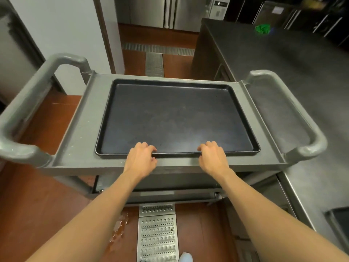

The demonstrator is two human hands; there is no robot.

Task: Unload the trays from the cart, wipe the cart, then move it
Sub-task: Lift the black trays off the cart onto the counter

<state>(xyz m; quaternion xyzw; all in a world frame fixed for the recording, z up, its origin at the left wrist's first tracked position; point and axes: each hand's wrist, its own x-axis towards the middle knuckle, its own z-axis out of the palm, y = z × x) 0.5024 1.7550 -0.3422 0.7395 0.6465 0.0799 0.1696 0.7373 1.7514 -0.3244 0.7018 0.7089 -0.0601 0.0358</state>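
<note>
Floor [41, 205]: one, reddish-brown, with two perforated metal drain grates in view, one beneath the cart, one beyond it.

Worktop [283, 59]: one, dark steel, along the right side, just beside the cart.

Cart [79, 140]: one, grey, with two looped handles, one at each end; lower shelf partly visible under the top deck, contents not discernible.

Tray [175, 118]: one on the cart's top deck, dark, rectangular, shallow-rimmed, lying flat and roughly centred, nothing on it.

Second tray [340, 220]: one, dark, cut off by the lower right edge, on the worktop.

Arms: two, bare, reaching forward from the bottom of the view.

Left hand [140, 159]: one, clasped on the tray's near rim, fingers curled over the edge, thumb below it.

Right hand [212, 157]: one, likewise clasped on the near rim, fingers hooked over the top, well apart from the left hand.

Cloth [262, 28]: one, green, crumpled, on the far part of the worktop, well apart from the cart.

Shoe tip [186, 257]: one, pale, at the bottom edge, beside the near grate.
</note>
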